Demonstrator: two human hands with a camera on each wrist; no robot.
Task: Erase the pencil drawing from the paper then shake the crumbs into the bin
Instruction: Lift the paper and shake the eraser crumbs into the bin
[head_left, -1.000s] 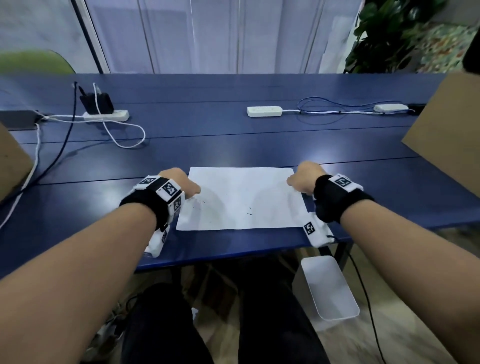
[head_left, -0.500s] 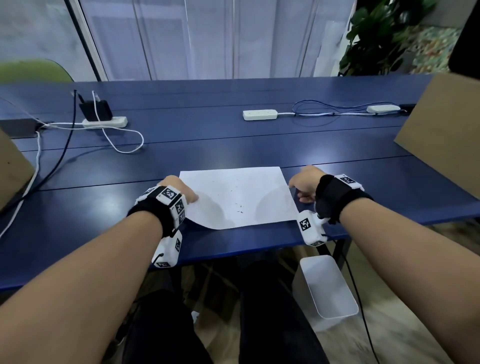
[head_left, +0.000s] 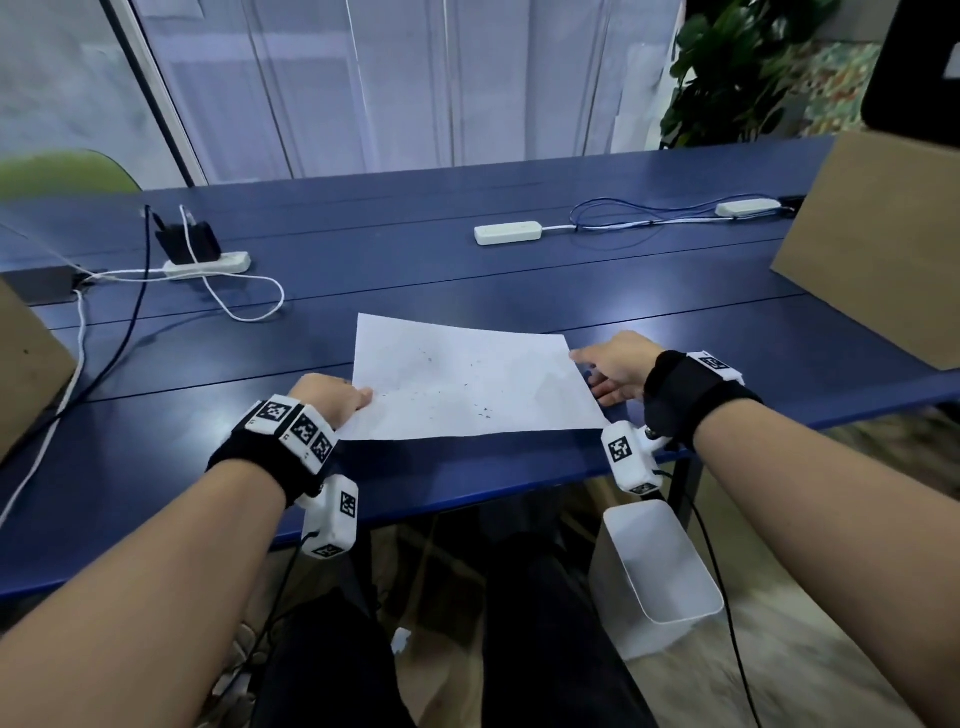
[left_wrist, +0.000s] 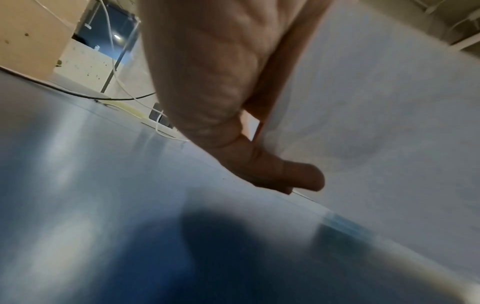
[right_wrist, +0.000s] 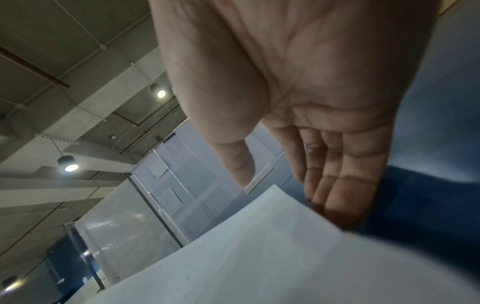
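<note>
The white paper (head_left: 467, 384) is held just above the blue table (head_left: 519, 291), with dark eraser crumbs (head_left: 485, 410) scattered on its upper side. My left hand (head_left: 332, 397) pinches its left edge; the left wrist view shows the curled fingers (left_wrist: 285, 176) against the paper (left_wrist: 376, 102). My right hand (head_left: 613, 364) pinches the right edge, thumb on top and fingers beneath, as the right wrist view shows at the paper (right_wrist: 259, 257). The white bin (head_left: 665, 566) stands on the floor under the table's near edge, below my right wrist. No eraser is in view.
Two white power strips (head_left: 208, 265) (head_left: 508, 233) with cables lie further back on the table. Brown cardboard panels stand at the left (head_left: 26, 364) and right (head_left: 883, 249). My legs (head_left: 415, 649) are under the table.
The paper lay flat on the table a second ago; both hands have taken its side edges and lifted it, its right side now further from me than before.
</note>
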